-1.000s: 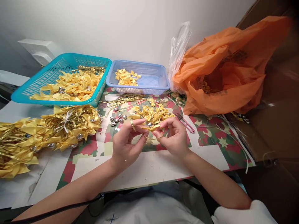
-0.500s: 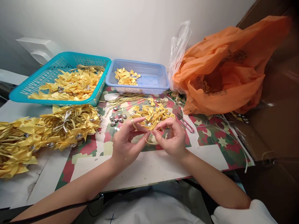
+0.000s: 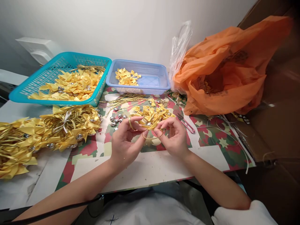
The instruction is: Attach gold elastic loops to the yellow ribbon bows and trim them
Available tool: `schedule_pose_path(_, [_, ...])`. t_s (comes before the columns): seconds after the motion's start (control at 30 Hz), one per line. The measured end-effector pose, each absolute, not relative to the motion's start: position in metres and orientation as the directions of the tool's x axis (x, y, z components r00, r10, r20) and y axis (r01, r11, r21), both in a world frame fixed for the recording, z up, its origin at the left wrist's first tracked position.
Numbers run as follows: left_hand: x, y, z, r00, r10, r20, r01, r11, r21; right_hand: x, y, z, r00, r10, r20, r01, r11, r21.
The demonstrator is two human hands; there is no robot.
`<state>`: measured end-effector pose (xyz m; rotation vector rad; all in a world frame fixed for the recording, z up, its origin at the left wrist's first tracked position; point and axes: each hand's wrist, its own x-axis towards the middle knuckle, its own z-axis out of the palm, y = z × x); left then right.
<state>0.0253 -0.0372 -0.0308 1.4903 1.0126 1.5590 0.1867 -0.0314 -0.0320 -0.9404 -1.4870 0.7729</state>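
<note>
My left hand (image 3: 126, 140) and my right hand (image 3: 174, 137) face each other above the front of the table. Between them a thin gold cord (image 3: 152, 138) hangs in a curve. My left thumb and a finger pinch one part of it, and my right thumb and forefinger pinch the other. A gold loop (image 3: 130, 122) circles a finger of my left hand. Just beyond my fingertips lies a pile of yellow ribbon bows (image 3: 152, 113), some with silver bells. Loose silver bells (image 3: 120, 118) sit left of the pile, near my left fingers.
A teal basket (image 3: 97, 90) of bows and a blue basket (image 3: 161, 90) stand at the back. Gold cords (image 3: 124, 100) lie before them. Bundled bows (image 3: 58, 128) fill the left. Snips (image 3: 186, 123) lie right, near an orange bag (image 3: 206, 103) and a clear plastic bag (image 3: 179, 56).
My hands have drawn slightly apart, my left one moving a little left. The small closed-looking ring of cord between them has widened into a flatter, open curve.
</note>
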Motion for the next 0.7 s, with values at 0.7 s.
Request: schedule_pose_path(0.7, [0.022, -0.03, -0.017, 0.25, 0.968, -0.039, -0.266, 0.107, 0.958, 0.197, -0.026, -0.027, -0.113, 0.848, 0.519, 0.286, 0.528, -0.8])
